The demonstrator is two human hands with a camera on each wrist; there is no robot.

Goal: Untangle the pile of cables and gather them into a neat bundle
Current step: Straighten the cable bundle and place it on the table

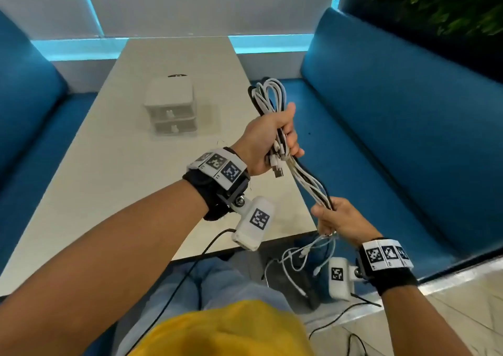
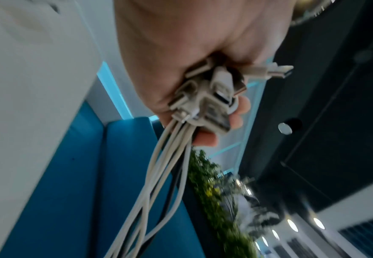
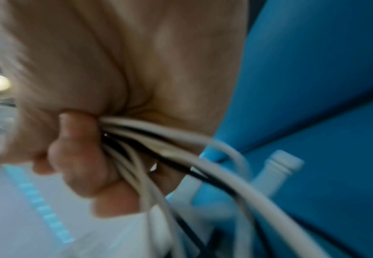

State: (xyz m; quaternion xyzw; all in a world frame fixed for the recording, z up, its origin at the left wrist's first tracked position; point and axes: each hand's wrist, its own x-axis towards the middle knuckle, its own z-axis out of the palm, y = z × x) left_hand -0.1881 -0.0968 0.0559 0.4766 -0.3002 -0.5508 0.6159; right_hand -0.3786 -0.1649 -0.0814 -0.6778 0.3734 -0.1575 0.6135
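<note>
A bundle of white and black cables (image 1: 304,176) stretches between both hands above the table's right edge. My left hand (image 1: 275,140) grips the bundle near its looped top (image 1: 268,94), fingers curled round it. Several plug ends (image 2: 209,97) stick out under the left fist, and the cables (image 2: 165,174) run down from it. My right hand (image 1: 334,216) grips the same cables (image 3: 158,139) lower down, near the table's near right corner. Loose cable tails (image 1: 304,255) hang below the right hand over my legs.
A small white two-drawer box (image 1: 171,107) stands in the middle of the long pale table (image 1: 114,165). Blue benches (image 1: 394,127) flank the table on both sides. A dark round object (image 1: 178,75) lies behind the box. Camera leads hang from both wrists.
</note>
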